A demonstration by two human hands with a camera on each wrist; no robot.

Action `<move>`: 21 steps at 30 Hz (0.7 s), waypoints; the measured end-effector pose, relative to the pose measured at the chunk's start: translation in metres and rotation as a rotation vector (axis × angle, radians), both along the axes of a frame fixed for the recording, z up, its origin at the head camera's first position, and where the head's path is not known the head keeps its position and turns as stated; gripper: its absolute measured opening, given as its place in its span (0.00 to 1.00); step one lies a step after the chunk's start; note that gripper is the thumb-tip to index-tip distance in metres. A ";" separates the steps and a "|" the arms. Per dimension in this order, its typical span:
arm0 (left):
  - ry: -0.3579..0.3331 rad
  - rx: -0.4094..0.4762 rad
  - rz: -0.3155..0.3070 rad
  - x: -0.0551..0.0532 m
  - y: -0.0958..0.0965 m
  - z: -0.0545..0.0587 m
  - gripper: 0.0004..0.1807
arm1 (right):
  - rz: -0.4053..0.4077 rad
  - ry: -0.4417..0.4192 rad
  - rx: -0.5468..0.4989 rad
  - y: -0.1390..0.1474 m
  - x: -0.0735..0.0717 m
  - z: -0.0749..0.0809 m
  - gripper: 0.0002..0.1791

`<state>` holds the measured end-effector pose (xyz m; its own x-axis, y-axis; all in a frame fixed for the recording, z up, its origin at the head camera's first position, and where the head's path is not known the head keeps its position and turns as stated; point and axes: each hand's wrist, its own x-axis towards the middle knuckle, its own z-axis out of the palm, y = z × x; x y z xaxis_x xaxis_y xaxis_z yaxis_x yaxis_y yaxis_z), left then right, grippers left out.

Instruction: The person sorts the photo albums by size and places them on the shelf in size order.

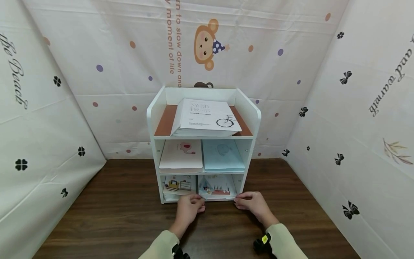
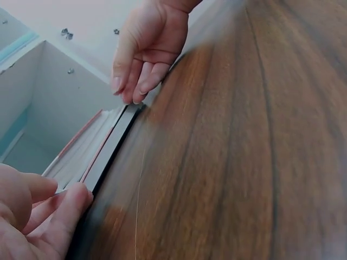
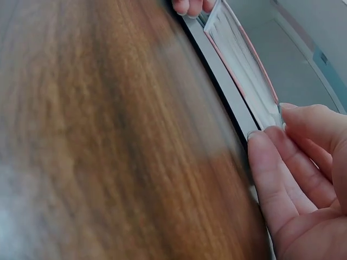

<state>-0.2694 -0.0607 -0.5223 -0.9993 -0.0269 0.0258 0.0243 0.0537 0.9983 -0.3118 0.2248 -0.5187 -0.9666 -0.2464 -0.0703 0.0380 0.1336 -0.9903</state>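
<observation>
A white shelf unit [image 1: 200,173] stands upright on the wooden table. In its bottom right compartment lies a book [image 1: 216,185] with an illustrated cover, its white pages and reddish cover edges facing out in the right wrist view. My left hand [image 1: 187,208] pinches the book's front left corner, fingertips right at the shelf's bottom lip. At the front right corner, my right hand [image 1: 253,205] pinches the same book, thumb above and fingers below, as the right wrist view shows. Both hands sit low, close over the table.
Beside it in the bottom left compartment are books with a truck picture [image 1: 179,185]. Above lie pink-white books [image 1: 181,154] and light blue books [image 1: 224,153]. A thick white stack with a bicycle drawing [image 1: 207,115] rests on top. Printed cloth [image 1: 123,72] surrounds the wooden table [image 1: 129,216].
</observation>
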 end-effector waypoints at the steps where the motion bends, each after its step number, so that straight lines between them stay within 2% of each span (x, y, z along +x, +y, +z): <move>1: -0.001 -0.008 -0.009 0.001 -0.001 0.001 0.12 | 0.005 0.005 -0.006 0.001 0.001 0.001 0.18; 9: -0.007 -0.021 -0.057 0.009 -0.006 0.007 0.15 | 0.017 0.018 -0.004 0.004 0.006 0.006 0.19; 17: 0.019 -0.036 -0.116 0.008 -0.013 0.005 0.16 | -0.001 0.039 0.012 0.007 0.006 0.011 0.20; 21: 0.059 -0.099 -0.125 0.010 -0.018 0.008 0.15 | -0.040 0.057 0.038 0.006 0.005 0.015 0.19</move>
